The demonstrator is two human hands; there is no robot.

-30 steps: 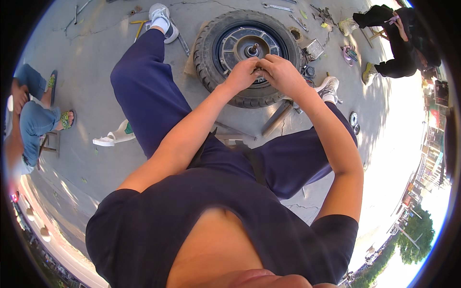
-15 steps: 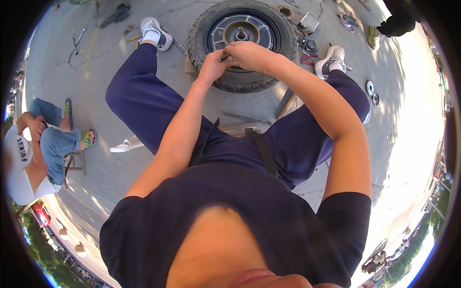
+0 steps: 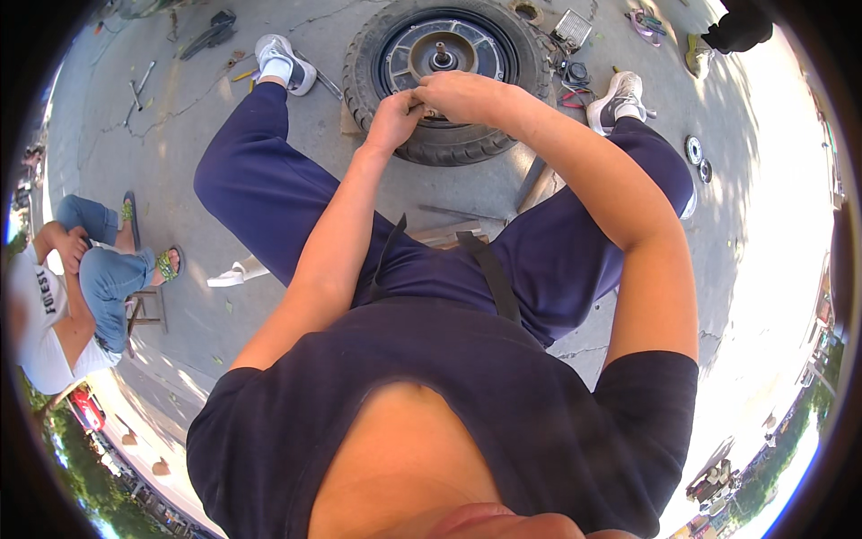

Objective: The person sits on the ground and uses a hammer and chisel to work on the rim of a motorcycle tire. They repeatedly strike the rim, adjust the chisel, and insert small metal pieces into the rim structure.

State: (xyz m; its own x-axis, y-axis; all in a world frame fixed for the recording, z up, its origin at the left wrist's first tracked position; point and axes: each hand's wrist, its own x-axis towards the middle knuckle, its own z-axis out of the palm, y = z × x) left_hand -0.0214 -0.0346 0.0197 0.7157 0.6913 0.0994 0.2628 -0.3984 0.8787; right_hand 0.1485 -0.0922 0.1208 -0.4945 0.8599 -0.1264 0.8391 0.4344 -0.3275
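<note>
A wheel with a black knobbly tyre (image 3: 467, 151) lies flat between my feet, a metal hub (image 3: 409, 63) at its centre. From the hub an axle (image 3: 440, 51) sticks up. Over the near part of the hub, my left hand (image 3: 395, 122) and my right hand (image 3: 462, 97) meet with fingertips bent together. Both hands are closed in a pinch at the hub's near edge. Whatever sits between the fingers is too small and too covered to make out. The right hand's back hides part of the hub.
Wrenches (image 3: 136, 96) lie on the concrete at the far left. Right of the tyre are a finned metal box (image 3: 573, 29), red-handled pliers (image 3: 575, 96) and metal rings (image 3: 693, 150). A bar (image 3: 462, 213) lies nearer me. Someone in jeans (image 3: 112, 274) sits at left; another person's shoe (image 3: 699, 58) shows far right.
The whole view has shifted slightly, so the wheel appears a little higher and further left. My hands stay together at the hub, the fingers slightly moved.
</note>
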